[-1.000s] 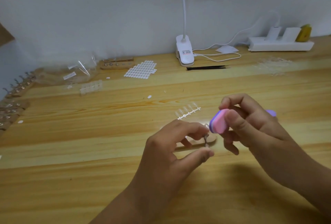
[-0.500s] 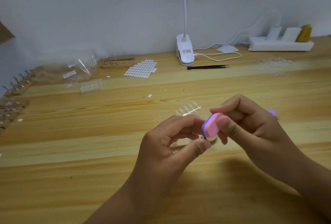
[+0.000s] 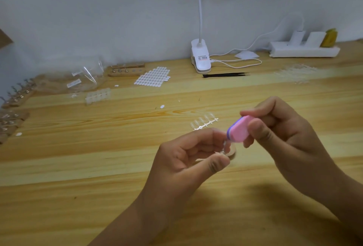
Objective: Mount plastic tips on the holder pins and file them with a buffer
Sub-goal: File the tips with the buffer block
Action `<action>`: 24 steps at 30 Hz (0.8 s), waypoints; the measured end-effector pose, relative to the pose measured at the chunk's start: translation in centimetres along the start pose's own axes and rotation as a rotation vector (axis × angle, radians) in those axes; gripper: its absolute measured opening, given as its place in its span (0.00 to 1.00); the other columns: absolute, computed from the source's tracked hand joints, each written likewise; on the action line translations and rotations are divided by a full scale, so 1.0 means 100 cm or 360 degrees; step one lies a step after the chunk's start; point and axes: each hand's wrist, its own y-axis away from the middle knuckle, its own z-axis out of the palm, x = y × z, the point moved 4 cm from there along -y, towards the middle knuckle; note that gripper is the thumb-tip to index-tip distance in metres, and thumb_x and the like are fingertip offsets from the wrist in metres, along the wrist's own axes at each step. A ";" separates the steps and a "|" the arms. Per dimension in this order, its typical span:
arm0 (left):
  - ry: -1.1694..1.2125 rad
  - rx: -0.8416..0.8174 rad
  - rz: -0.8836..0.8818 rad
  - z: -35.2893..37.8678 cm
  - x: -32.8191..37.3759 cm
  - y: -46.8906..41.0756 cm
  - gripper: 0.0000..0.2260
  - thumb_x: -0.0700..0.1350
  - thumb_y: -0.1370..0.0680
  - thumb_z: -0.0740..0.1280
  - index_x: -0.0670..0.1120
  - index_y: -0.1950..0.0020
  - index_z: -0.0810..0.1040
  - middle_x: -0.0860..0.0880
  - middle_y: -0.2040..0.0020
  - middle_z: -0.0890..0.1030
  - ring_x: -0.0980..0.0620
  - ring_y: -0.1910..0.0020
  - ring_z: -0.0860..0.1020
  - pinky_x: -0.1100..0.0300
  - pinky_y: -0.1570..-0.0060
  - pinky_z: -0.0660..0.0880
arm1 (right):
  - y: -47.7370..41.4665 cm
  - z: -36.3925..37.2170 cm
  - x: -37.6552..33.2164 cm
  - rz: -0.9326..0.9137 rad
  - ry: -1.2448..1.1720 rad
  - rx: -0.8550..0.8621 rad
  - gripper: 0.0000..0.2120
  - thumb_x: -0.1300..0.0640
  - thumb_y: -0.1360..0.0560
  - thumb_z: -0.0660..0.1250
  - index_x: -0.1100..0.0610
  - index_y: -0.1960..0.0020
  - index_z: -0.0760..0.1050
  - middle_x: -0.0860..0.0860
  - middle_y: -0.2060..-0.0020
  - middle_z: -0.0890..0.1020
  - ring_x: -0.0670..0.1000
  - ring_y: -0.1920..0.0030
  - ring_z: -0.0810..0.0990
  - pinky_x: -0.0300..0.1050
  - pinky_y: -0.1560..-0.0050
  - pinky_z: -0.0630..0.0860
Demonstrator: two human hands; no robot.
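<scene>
A pale wooden table (image 3: 98, 167) with long grain lines fills the view, and it meets a plain grey-white wall (image 3: 117, 10) at the far edge. Nearest, both forearms reach in from the bottom. The left grip (image 3: 188, 159) is curled, and its thumb and forefinger pinch the thin metal holder pin (image 3: 224, 146). The pin's wooden base (image 3: 232, 150) shows just behind the fingertips; I cannot tell whether the base rests on the table. Anything clear mounted on the pin is too blurred to make out.

The right grip (image 3: 280, 127) pinches the buffer (image 3: 238, 128), a pink block with a purple layer. The thumb lies on the pink face and the forefinger is hooked over the top edge. The buffer's lower left end sits right at the top of the pin, between the two grips.

Just beyond the hands, a strip of clear plastic tips (image 3: 204, 123) lies flat. A little white oval (image 3: 162, 106) lies farther back and to the left. Farther still on the left sits a small clear tray (image 3: 98, 95), and rows of wooden pin holders (image 3: 17, 96) line the left edge.

Towards the wall, from left to right, are:
- crumpled clear bags (image 3: 86, 78)
- a wooden holder block (image 3: 126, 70)
- a sheet of white oval stickers (image 3: 153, 75)
- black tweezers (image 3: 225, 74)
- a faint heap of clear tips (image 3: 296, 73)

Against the wall stand a white clip lamp (image 3: 200, 57) and a white power strip (image 3: 304, 49) with plugs in it.
</scene>
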 end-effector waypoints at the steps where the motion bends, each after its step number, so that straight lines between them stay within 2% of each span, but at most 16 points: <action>1: 0.0012 0.0011 -0.0012 0.000 -0.001 0.000 0.11 0.40 0.28 0.74 0.45 0.46 0.84 0.46 0.53 0.85 0.53 0.53 0.83 0.63 0.52 0.77 | 0.002 0.005 0.000 -0.0043 0.0089 -0.0073 0.11 0.49 0.19 0.65 0.58 0.47 0.74 0.43 0.61 0.84 0.40 0.62 0.80 0.31 0.57 0.76; 3: 0.0048 0.0007 -0.0032 0.001 -0.001 0.001 0.12 0.40 0.28 0.73 0.44 0.45 0.83 0.45 0.52 0.85 0.51 0.51 0.83 0.62 0.51 0.77 | 0.003 0.007 0.002 -0.0072 0.0280 -0.0110 0.08 0.52 0.20 0.64 0.58 0.48 0.74 0.39 0.60 0.83 0.38 0.60 0.81 0.29 0.57 0.75; 5: 0.0104 -0.0006 -0.0037 0.001 -0.001 0.001 0.10 0.38 0.27 0.74 0.43 0.46 0.83 0.45 0.54 0.85 0.52 0.52 0.83 0.61 0.50 0.78 | -0.001 -0.001 0.003 -0.0056 0.0270 -0.0008 0.04 0.57 0.22 0.64 0.57 0.49 0.74 0.39 0.61 0.84 0.38 0.61 0.81 0.29 0.57 0.75; 7: 0.0132 -0.0010 -0.0041 0.001 -0.001 0.000 0.09 0.36 0.27 0.72 0.41 0.47 0.82 0.46 0.55 0.84 0.51 0.53 0.83 0.60 0.49 0.78 | -0.003 -0.007 0.003 -0.0041 0.0164 0.0086 0.06 0.54 0.22 0.64 0.56 0.49 0.73 0.41 0.62 0.84 0.39 0.61 0.80 0.30 0.56 0.76; 9: 0.0144 -0.0021 -0.0053 0.001 -0.002 0.000 0.10 0.35 0.27 0.72 0.41 0.46 0.82 0.44 0.53 0.85 0.45 0.51 0.83 0.57 0.47 0.79 | 0.000 -0.002 0.000 -0.0100 0.0182 0.0016 0.10 0.48 0.19 0.65 0.56 0.48 0.73 0.42 0.60 0.84 0.39 0.60 0.80 0.30 0.56 0.76; 10: 0.0146 -0.0029 -0.0058 0.002 -0.003 0.001 0.11 0.36 0.26 0.72 0.42 0.45 0.82 0.43 0.51 0.85 0.43 0.50 0.83 0.55 0.45 0.79 | 0.001 0.003 0.000 -0.0128 0.0263 -0.0048 0.10 0.49 0.19 0.65 0.56 0.48 0.73 0.42 0.59 0.84 0.39 0.60 0.81 0.29 0.56 0.76; 12: 0.0149 -0.0041 -0.0074 0.001 -0.002 0.001 0.11 0.37 0.26 0.72 0.43 0.44 0.83 0.42 0.51 0.85 0.45 0.50 0.83 0.55 0.44 0.79 | 0.001 0.005 0.002 -0.0141 0.0403 -0.0087 0.09 0.51 0.18 0.65 0.57 0.48 0.73 0.42 0.59 0.84 0.40 0.60 0.81 0.29 0.55 0.75; 15: 0.0205 -0.0023 -0.0089 0.000 -0.001 0.000 0.08 0.36 0.27 0.72 0.40 0.48 0.82 0.45 0.55 0.83 0.51 0.53 0.82 0.58 0.48 0.79 | -0.002 -0.006 0.002 -0.0066 0.0286 0.0064 0.06 0.53 0.20 0.64 0.56 0.49 0.73 0.41 0.61 0.84 0.40 0.60 0.81 0.30 0.56 0.76; 17: 0.0212 -0.0027 -0.0095 0.001 -0.001 -0.001 0.09 0.36 0.27 0.72 0.40 0.48 0.82 0.47 0.55 0.84 0.51 0.53 0.82 0.59 0.48 0.79 | -0.001 -0.004 -0.001 -0.0096 0.0190 0.0062 0.08 0.51 0.19 0.64 0.55 0.49 0.73 0.42 0.61 0.84 0.39 0.61 0.80 0.30 0.56 0.76; 20: 0.0200 -0.0047 -0.0092 0.003 -0.001 0.001 0.11 0.37 0.26 0.72 0.42 0.44 0.82 0.47 0.53 0.85 0.52 0.52 0.83 0.60 0.48 0.78 | 0.003 0.006 0.000 -0.0153 0.0337 -0.0082 0.10 0.48 0.19 0.64 0.55 0.48 0.73 0.42 0.59 0.83 0.39 0.59 0.81 0.30 0.56 0.75; 22: 0.0230 -0.0026 -0.0114 0.001 -0.002 0.000 0.10 0.37 0.27 0.72 0.40 0.46 0.82 0.46 0.54 0.84 0.50 0.52 0.83 0.59 0.48 0.78 | 0.001 0.001 0.002 -0.0098 0.0377 -0.0042 0.07 0.51 0.17 0.63 0.55 0.49 0.73 0.44 0.60 0.83 0.40 0.60 0.81 0.30 0.55 0.75; 24: 0.0264 -0.0013 -0.0122 0.000 -0.003 -0.002 0.09 0.38 0.27 0.72 0.40 0.48 0.82 0.45 0.55 0.83 0.49 0.52 0.83 0.58 0.48 0.78 | 0.000 -0.006 0.003 -0.0040 0.0262 0.0045 0.04 0.54 0.20 0.64 0.55 0.50 0.74 0.45 0.62 0.84 0.40 0.61 0.80 0.31 0.56 0.76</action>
